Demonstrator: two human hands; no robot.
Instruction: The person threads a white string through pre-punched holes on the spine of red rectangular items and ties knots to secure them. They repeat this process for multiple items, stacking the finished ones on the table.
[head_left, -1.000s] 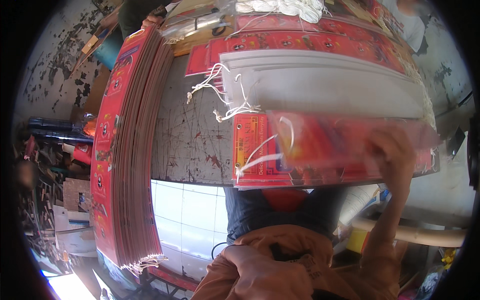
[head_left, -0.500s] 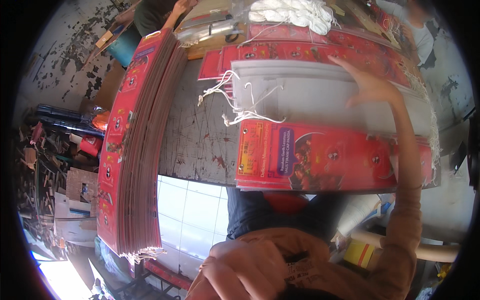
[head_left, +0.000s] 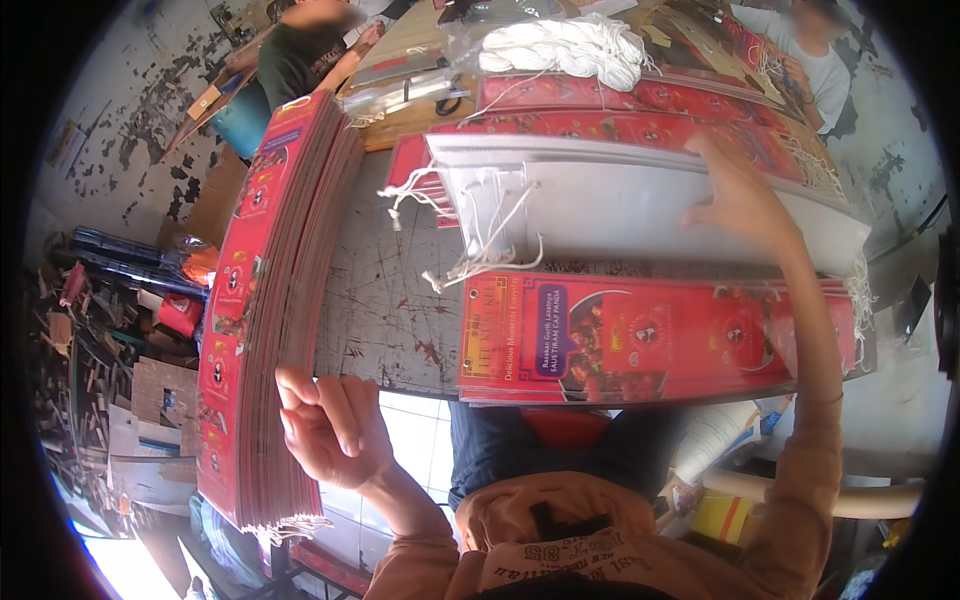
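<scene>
My right hand [head_left: 745, 200] is over the grey-white backs of several long stiff panels [head_left: 610, 205], thumb and fingers spread. It seems to touch the raised panels near their upper edge, but the contact is blurred. White cords [head_left: 490, 245] hang knotted from the panels' left end. Nearer me lies a red printed panel [head_left: 660, 335] with food pictures, face up along the table's front edge. My left hand [head_left: 335, 425] is raised beside the tall stack of red panels [head_left: 265, 300] at the left, its fingers loosely bent and apart, with nothing visible in them.
A bundle of white cord [head_left: 565, 50] lies on more red panels [head_left: 640, 95] at the far side. The scratched grey table [head_left: 385, 290] shows between the stacks. Two other people sit across, at far left [head_left: 310, 55] and far right [head_left: 815, 65]. Scraps [head_left: 90, 360] are heaped at left.
My left hand has moved from low near my body out to the left stack. The grey-white panels now stand more tilted under my right hand, which stays over them.
</scene>
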